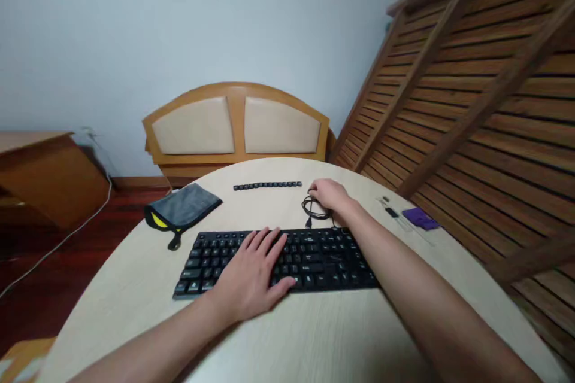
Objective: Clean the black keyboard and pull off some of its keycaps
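A black keyboard (pixel 323 260) lies across the pale round table (pixel 350 323). My left hand (pixel 251 272) rests palm down on its middle keys, fingers spread. Behind the keyboard's right part lies its thin black cable (pixel 315 215), wound in a loose coil, with a dark plug end (pixel 308 222) pointing toward me. Reaching past the keyboard, my right hand (pixel 330 194) has its fingertips closed at the far edge of the coil, on the cable. The forearm hides the keyboard's right end. Farther back, several small black keycaps (pixel 268 184) stand in a neat row.
A grey pouch (pixel 186 206) with a yellow lining sits on the left. To the right are a purple cloth (pixel 420 219) and some thin small tools (pixel 398 216). A wooden headboard (pixel 239 125) stands beyond the table, and a slatted wooden frame (pixel 467 108) leans along the right.
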`<state>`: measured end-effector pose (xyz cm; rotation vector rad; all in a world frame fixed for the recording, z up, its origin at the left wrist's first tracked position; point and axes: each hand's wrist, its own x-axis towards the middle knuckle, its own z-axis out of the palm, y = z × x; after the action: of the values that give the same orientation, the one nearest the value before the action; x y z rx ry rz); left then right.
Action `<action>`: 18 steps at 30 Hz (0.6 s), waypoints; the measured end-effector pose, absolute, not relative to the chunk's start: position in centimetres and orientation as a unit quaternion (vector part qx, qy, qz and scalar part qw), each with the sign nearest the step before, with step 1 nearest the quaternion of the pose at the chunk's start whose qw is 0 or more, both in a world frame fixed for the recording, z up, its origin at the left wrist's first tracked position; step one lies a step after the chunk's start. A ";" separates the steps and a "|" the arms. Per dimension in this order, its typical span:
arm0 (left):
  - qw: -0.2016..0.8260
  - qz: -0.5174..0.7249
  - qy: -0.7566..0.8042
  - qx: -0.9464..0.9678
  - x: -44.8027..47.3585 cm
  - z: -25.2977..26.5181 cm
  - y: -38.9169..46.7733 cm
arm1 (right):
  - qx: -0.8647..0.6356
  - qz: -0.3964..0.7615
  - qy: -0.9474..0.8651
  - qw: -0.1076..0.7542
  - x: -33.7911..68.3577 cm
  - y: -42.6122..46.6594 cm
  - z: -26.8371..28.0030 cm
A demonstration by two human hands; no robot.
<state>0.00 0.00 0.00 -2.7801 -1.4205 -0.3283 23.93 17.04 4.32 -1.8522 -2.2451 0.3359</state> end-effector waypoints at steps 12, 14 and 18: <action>0.024 -0.112 -0.441 -0.890 -0.2 -0.4 0.2 | -0.456 0.292 -0.841 0.003 29.0 10.9 6.4; 0.028 -0.110 -0.439 -0.891 -0.2 -0.4 0.3 | -0.457 0.292 -0.840 -0.006 29.0 10.8 6.6; 0.035 -0.111 -0.436 -0.892 -0.3 -0.7 0.3 | -0.459 0.278 -0.843 -0.027 28.9 10.8 6.8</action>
<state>-0.31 0.33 -0.66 -2.7420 -1.3401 -0.3400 28.93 10.76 6.78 -1.4681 -2.6961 0.8887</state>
